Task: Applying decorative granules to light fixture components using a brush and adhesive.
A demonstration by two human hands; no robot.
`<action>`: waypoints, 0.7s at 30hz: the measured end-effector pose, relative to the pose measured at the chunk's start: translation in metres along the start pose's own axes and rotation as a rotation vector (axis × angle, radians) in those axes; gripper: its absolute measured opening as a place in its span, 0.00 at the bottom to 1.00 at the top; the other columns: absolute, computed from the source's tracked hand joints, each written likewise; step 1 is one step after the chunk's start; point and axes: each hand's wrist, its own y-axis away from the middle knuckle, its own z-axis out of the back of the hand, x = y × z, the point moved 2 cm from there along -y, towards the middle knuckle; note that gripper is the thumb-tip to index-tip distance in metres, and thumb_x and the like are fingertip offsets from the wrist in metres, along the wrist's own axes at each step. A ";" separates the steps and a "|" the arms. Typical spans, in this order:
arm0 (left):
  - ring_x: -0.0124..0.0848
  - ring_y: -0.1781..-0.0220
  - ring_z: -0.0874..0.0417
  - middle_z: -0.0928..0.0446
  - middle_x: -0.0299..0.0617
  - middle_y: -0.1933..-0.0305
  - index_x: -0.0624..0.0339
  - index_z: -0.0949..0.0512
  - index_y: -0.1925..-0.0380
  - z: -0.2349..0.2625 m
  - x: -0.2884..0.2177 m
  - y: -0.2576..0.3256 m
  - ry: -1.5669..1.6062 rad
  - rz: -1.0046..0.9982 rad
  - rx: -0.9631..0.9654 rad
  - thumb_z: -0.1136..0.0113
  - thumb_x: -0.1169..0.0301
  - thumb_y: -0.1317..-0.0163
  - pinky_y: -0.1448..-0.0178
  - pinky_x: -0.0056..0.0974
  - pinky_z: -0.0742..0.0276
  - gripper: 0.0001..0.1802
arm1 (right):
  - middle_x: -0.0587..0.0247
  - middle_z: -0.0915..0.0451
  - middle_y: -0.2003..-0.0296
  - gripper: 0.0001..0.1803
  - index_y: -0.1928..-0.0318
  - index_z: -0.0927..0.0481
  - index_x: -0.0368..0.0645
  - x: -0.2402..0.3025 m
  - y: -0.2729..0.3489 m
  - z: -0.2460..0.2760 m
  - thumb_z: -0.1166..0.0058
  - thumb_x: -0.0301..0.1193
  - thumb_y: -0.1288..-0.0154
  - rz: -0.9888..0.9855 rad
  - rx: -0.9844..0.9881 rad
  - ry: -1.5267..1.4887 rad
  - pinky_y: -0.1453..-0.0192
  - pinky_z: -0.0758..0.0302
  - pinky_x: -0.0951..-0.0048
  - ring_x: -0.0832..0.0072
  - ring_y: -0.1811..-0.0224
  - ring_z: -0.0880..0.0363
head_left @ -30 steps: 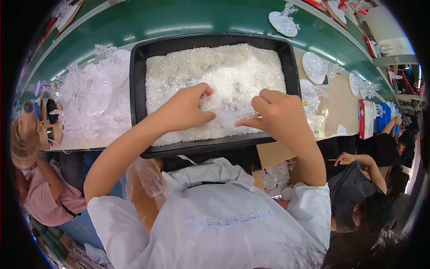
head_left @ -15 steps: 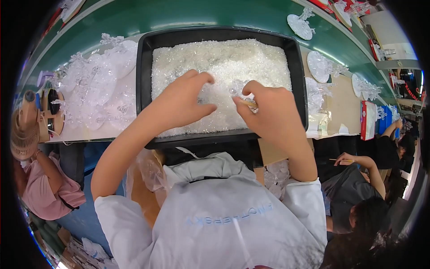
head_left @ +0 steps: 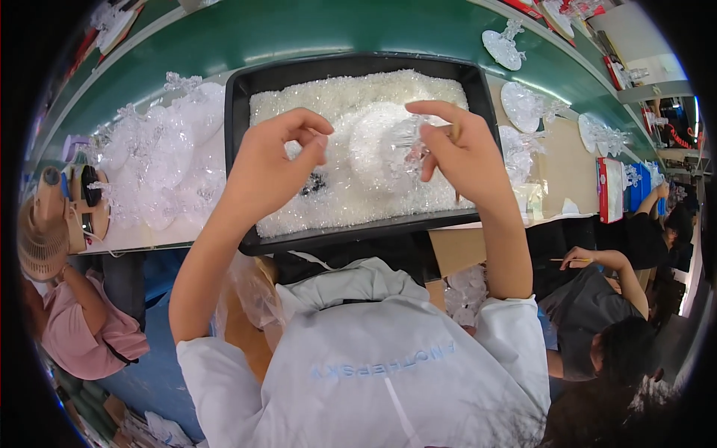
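Note:
Over the tray of clear glitter [head_left: 287,213], my right hand [head_left: 467,149] grips a clear plastic ornament [head_left: 403,145] by its figure part. The ornament's round disc [head_left: 367,157] faces left and looks whitish, with glitter behind it. A thin wooden stick [head_left: 455,134] is also tucked in the right hand's fingers; its tip cannot be made out. My left hand [head_left: 278,153] hangs over the tray's left side, apart from the ornament, with thumb and forefinger brought together. Anything pinched there is too small to see. Below it, a dark patch [head_left: 314,184] of tray bottom shows through the glitter.
The black tray [head_left: 233,134] stands at the table's front edge. Many clear disc-based ornaments [head_left: 160,149] crowd its left; others [head_left: 523,106] lie to its right. A fan [head_left: 46,216] stands far left. People sit at both sides, one hand [head_left: 579,257] holding a stick.
The ornament has been lifted and tilted, so its disc now shows. My left hand has drawn left, its fingers closing from spread to a pinch. A dark bare patch now shows in the glitter.

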 end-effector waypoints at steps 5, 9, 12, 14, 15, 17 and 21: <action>0.33 0.43 0.21 0.20 0.48 0.50 0.65 0.23 0.47 -0.005 0.007 -0.009 -0.045 -0.216 -0.043 0.44 0.67 0.31 0.42 0.35 0.27 0.17 | 0.70 0.26 0.83 0.16 0.44 0.23 0.33 -0.010 0.010 0.018 0.51 0.25 0.30 -0.115 0.001 -0.393 0.84 0.48 0.86 0.87 0.85 0.29; 0.34 0.35 0.27 0.25 0.49 0.38 0.66 0.30 0.38 -0.011 -0.008 -0.007 0.124 -0.095 0.130 0.53 0.58 0.26 0.31 0.37 0.36 0.26 | 0.64 0.20 0.72 0.18 0.41 0.25 0.33 -0.024 0.010 0.018 0.52 0.23 0.29 -0.238 0.022 -0.763 0.84 0.48 0.88 0.90 0.82 0.36; 0.38 0.32 0.30 0.28 0.50 0.35 0.68 0.30 0.37 0.017 -0.011 -0.032 0.284 -0.227 -0.284 0.60 0.53 0.25 0.27 0.41 0.40 0.30 | 0.61 0.19 0.64 0.20 0.39 0.28 0.32 -0.050 0.018 0.013 0.53 0.21 0.29 -0.243 -0.006 -1.012 0.83 0.48 0.89 0.91 0.80 0.39; 0.39 0.32 0.31 0.29 0.49 0.34 0.68 0.30 0.37 0.011 -0.013 -0.030 0.304 -0.280 -0.026 0.59 0.53 0.26 0.27 0.42 0.41 0.30 | 0.61 0.19 0.63 0.20 0.38 0.29 0.32 -0.055 0.022 -0.002 0.53 0.20 0.29 -0.241 -0.043 -1.118 0.84 0.48 0.89 0.91 0.80 0.40; 0.39 0.31 0.31 0.29 0.48 0.34 0.68 0.30 0.37 0.000 -0.013 -0.021 0.290 -0.204 0.064 0.58 0.53 0.26 0.27 0.43 0.41 0.31 | 0.61 0.19 0.63 0.20 0.38 0.29 0.32 -0.055 0.021 -0.014 0.53 0.21 0.29 -0.253 -0.022 -1.165 0.84 0.48 0.89 0.91 0.80 0.40; 0.39 0.31 0.31 0.29 0.47 0.34 0.66 0.30 0.37 -0.011 -0.006 -0.023 0.247 -0.163 -0.006 0.58 0.51 0.27 0.26 0.42 0.43 0.32 | 0.60 0.19 0.63 0.18 0.40 0.28 0.32 -0.048 0.024 -0.025 0.53 0.21 0.28 -0.300 -0.009 -1.243 0.84 0.48 0.88 0.91 0.79 0.39; 0.38 0.33 0.28 0.27 0.48 0.35 0.65 0.29 0.37 -0.008 -0.009 -0.029 0.170 -0.192 0.050 0.59 0.47 0.29 0.28 0.42 0.38 0.34 | 0.60 0.19 0.64 0.15 0.43 0.26 0.33 -0.049 0.027 -0.033 0.54 0.22 0.28 -0.300 0.003 -1.309 0.84 0.47 0.88 0.91 0.80 0.38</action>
